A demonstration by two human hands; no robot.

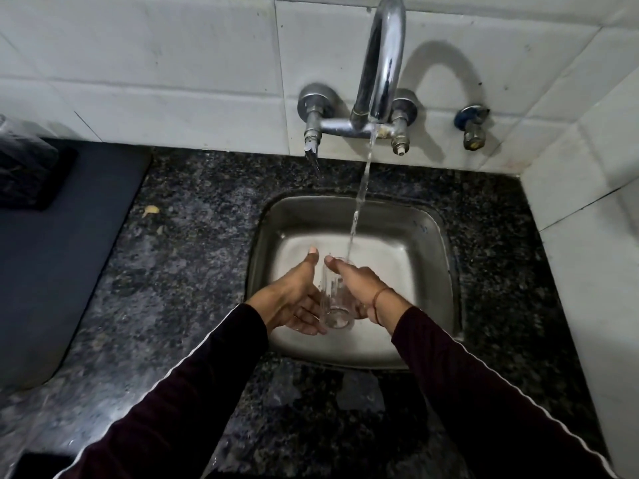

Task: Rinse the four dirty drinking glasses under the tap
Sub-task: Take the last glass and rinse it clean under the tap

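A clear drinking glass (332, 299) is held over the steel sink (446, 281), its mouth tilted away from me toward the tap. Water runs in a thin stream (361, 195) from the chrome tap (382, 63) onto the glass's rim. My right hand (359, 288) grips the glass from the right, thumb along its upper side. On the left, my left hand (294, 299) lies with fingers fairly straight against the glass's lower end, thumb raised. No other glasses are in view.
Dark speckled granite counter (193, 271) surrounds the sink. A dark flat appliance (52, 254) sits at the left, with a black textured object (24, 167) on it. White tiled walls (173, 63) stand behind and to the right. A small valve (472, 127) sticks out right of the tap.
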